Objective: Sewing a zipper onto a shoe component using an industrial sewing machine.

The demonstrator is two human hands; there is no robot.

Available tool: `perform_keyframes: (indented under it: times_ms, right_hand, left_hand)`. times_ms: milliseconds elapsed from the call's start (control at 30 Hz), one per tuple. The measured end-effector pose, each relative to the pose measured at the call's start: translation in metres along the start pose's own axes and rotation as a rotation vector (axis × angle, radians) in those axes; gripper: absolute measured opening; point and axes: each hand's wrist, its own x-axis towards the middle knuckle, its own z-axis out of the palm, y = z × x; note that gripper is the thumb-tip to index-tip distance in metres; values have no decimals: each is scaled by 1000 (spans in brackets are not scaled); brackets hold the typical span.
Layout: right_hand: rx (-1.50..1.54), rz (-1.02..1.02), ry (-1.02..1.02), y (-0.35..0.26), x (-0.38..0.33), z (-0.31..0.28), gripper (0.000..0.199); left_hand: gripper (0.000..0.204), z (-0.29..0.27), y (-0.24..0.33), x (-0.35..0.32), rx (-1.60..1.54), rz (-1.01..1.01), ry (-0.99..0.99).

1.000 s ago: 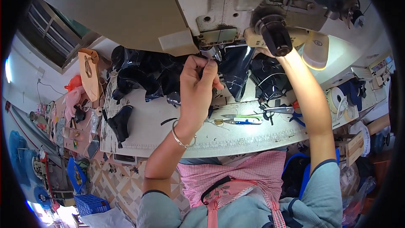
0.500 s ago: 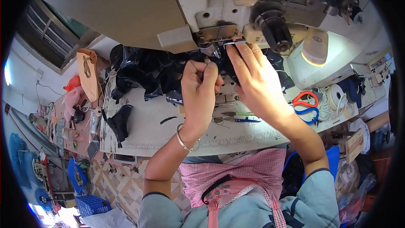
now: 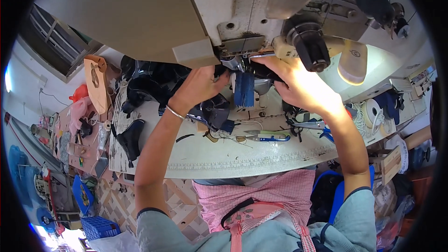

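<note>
The left grip (image 3: 198,88) and right grip (image 3: 305,86) flank the needle area, fingertips at dark material; I cannot tell whether either is clamped. A sewing machine (image 3: 242,11) overhangs the pale counter (image 3: 224,154); between the hands, a navy piece (image 3: 244,94) lies below the needle area, with blue-handled snips (image 3: 273,139) nearer the person.

Sewing machine (image 3: 247,4) behind, snips (image 3: 269,139) before it on table (image 3: 161,156), scissors (image 3: 309,125) right of snips

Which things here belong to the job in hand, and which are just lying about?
Apparently in the job: sewing machine, dark blue piece between left hand and right hand, glossy black pieces.

Apparently lying about: scissors, thread snips, pink bag, blue basket.
</note>
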Motion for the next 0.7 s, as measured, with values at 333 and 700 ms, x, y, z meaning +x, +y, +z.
perform_keyframes:
  times_ms: [333,700]
  right_hand:
    - [-87,308,-23,10,18,-6,19]
    - [-58,-42,21,-16,4,-12,39]
  left_hand:
    - [45,21,14,5,-515,-217,111]
    - [28,30,28,-1,207,297,588]
